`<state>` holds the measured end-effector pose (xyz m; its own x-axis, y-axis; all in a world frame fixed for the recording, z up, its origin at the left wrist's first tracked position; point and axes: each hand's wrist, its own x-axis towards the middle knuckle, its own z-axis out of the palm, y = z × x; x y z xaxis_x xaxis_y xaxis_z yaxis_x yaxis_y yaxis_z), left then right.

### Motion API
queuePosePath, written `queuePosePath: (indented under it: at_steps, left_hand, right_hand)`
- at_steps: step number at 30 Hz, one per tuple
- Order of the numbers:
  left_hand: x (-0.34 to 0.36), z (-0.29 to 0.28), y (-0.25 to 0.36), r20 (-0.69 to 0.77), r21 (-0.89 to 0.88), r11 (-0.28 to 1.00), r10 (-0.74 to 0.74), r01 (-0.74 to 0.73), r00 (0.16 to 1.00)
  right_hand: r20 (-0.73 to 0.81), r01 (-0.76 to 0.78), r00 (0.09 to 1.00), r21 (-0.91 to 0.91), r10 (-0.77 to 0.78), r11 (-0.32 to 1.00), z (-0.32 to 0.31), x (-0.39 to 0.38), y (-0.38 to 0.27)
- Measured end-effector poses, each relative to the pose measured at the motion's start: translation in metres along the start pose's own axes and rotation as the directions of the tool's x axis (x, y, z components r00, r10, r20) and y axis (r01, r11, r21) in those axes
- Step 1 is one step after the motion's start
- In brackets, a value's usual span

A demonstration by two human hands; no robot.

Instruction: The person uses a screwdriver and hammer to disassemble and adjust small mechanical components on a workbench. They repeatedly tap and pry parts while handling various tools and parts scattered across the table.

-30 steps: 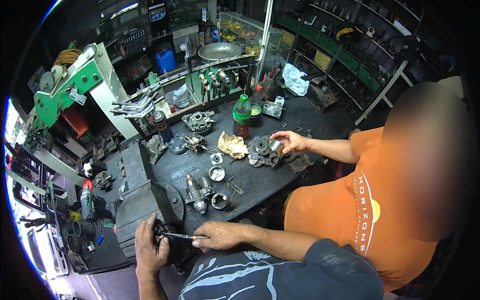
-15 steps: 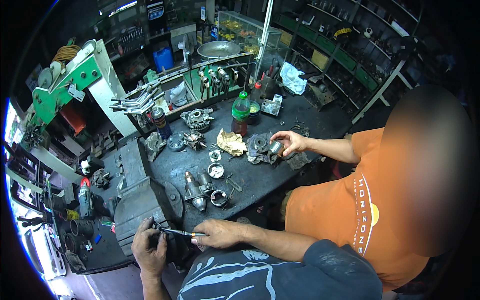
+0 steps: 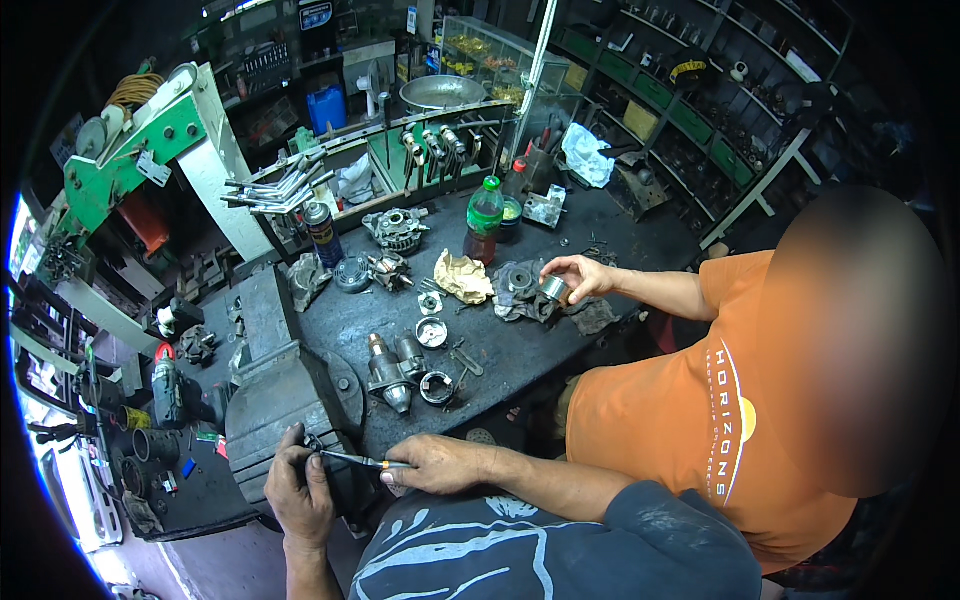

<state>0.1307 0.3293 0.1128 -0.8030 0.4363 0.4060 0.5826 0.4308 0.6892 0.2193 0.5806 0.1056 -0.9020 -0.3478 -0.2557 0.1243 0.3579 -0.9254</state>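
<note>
My left hand (image 3: 300,485) is closed beside the bench vise (image 3: 270,420), its thumb and fingers pinched around a small dark part (image 3: 316,446) too small to name. In my right hand (image 3: 430,462) is a slim metal tool (image 3: 355,459) with orange on its handle, its tip at that small part. Right of the vise lie a starter motor (image 3: 390,375), two ring-shaped parts (image 3: 431,332) and a flat metal piece (image 3: 468,362).
A co-worker in orange (image 3: 650,420) stands at my right, their hand (image 3: 585,278) holding a metal cylinder (image 3: 552,290). The dark bench (image 3: 520,380) also bears a bottle (image 3: 483,225), crumpled paper (image 3: 462,275), a spray can (image 3: 322,232), alternator parts (image 3: 395,230) and a drill (image 3: 168,385).
The view has shifted slightly. My hands appear a little higher in the picture, still at the small part by the vise with the slim tool.
</note>
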Motion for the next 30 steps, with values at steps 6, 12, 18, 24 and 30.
queuePosePath:
  at_steps: [6, 12, 18, 24, 30]
  left_hand:
    - [0.0, -0.005, -0.003, 0.089, -0.103, 0.99, -0.088, 0.097, 0.992]
    - [0.026, -0.033, 0.014, 0.256, 0.042, 0.988, -0.152, 0.146, 0.955]
    - [0.041, -0.044, 0.016, 0.383, 0.02, 0.997, -0.075, 0.073, 0.921]
    - [0.033, -0.04, 0.003, 0.312, -0.101, 0.994, -0.013, 0.047, 0.95]
    - [0.034, -0.035, 0.0, 0.288, -0.147, 0.989, 0.019, 0.025, 0.957]
  right_hand:
    - [-0.022, -0.027, 0.999, 0.067, 0.029, 0.997, 0.0, 0.002, -0.004]
    - [0.011, -0.062, 0.998, 0.07, 0.061, 0.996, -0.004, 0.001, -0.011]
    - [-0.007, -0.14, 0.99, 0.01, 0.14, 0.99, -0.008, -0.001, -0.023]
    - [0.018, -0.107, 0.994, -0.016, 0.108, 0.994, -0.011, -0.003, -0.028]
    - [0.048, -0.148, 0.988, -0.004, 0.148, 0.989, -0.012, -0.004, -0.038]
